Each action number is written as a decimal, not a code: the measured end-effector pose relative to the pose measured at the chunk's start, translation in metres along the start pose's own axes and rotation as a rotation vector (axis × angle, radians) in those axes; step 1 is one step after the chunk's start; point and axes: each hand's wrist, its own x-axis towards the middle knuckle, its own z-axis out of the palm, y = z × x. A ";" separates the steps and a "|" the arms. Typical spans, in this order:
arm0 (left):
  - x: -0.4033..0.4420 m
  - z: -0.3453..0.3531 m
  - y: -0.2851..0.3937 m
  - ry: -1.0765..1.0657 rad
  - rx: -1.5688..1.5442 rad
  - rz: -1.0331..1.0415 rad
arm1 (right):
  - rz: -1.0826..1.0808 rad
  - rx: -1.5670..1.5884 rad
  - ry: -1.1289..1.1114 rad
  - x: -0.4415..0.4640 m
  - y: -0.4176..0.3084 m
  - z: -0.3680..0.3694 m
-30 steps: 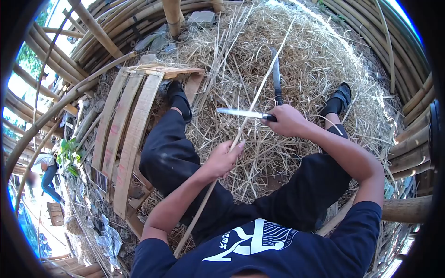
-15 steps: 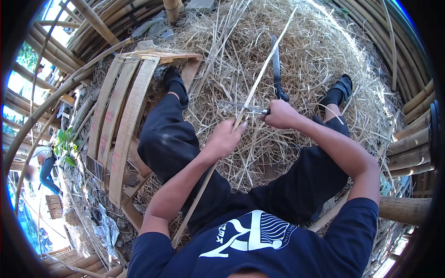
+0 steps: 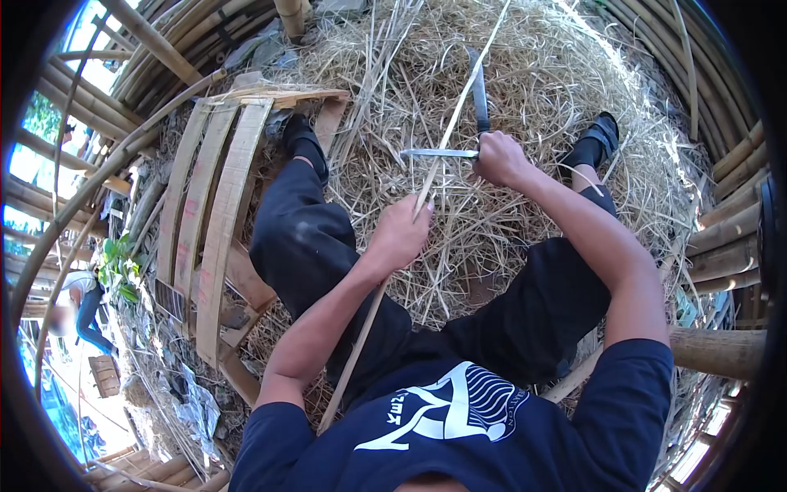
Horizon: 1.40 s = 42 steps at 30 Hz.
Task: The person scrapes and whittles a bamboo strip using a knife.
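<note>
A long, thin bamboo strip [image 3: 449,131] runs slantwise from beside my body out over the straw. My left hand [image 3: 402,234] is closed round its middle. In my right hand [image 3: 502,160] is a knife [image 3: 438,152], its blade pointing left and lying across the strip, a little beyond my left hand. Most of the knife's handle is hidden by my fingers. Just past my right hand, a larger curved blade with a dark handle [image 3: 479,94] rests on the straw, the handle's end hidden behind the hand.
Straw and shavings [image 3: 541,90] cover the ground between my feet. A slatted wooden crate [image 3: 234,213] stands by my left leg. Bamboo poles [image 3: 725,238] line both sides, with a thick one [image 3: 713,353] at my right elbow. Another person [image 3: 86,307] is outside at far left.
My right hand has moved forward along the strip with the knife, away from my left hand. The blade, blurred before, now shows sharply. My left hand has moved slightly and keeps its hold.
</note>
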 end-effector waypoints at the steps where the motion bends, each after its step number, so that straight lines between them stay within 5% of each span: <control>1: 0.000 -0.004 0.002 -0.016 -0.033 -0.023 | 0.004 0.001 0.006 0.001 -0.002 -0.001; 4: -0.006 -0.005 0.005 -0.018 -0.013 -0.016 | -0.055 -0.046 0.031 0.008 0.009 -0.003; 10: -0.020 -0.018 0.000 -0.052 -0.012 -0.022 | 0.379 -0.030 0.059 0.026 0.057 -0.026; 14: -0.014 -0.016 -0.004 -0.027 0.012 -0.049 | 0.319 -0.011 0.043 0.026 0.051 -0.012; 17: -0.013 -0.015 -0.001 0.015 0.032 -0.003 | 0.089 0.015 -0.170 0.009 0.010 -0.022; 26: 0.000 -0.015 -0.009 0.005 0.025 -0.026 | -0.236 0.085 -0.160 -0.027 -0.022 0.011; 36: 0.003 -0.011 -0.007 -0.118 -0.261 -0.149 | -0.279 0.078 0.074 -0.017 -0.017 0.022; 42: 0.000 -0.017 -0.005 -0.027 -0.021 0.003 | -0.256 0.002 0.095 -0.010 -0.017 0.012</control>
